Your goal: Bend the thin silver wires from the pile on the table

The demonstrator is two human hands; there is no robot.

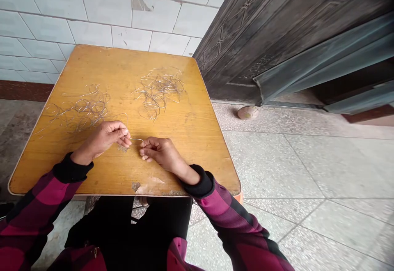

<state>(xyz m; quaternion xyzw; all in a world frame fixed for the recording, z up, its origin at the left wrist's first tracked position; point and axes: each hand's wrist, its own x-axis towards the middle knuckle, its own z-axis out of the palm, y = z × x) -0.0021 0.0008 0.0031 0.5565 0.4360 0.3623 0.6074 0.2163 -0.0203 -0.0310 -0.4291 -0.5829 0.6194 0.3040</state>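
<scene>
In the head view, the left hand and right hand sit near each other over a chipped honey-yellow wooden surface, their fingers pinched together on a thin bent silver wire running between them. A tangle of fine silver wire lies beyond the left hand, another beyond the right.
</scene>
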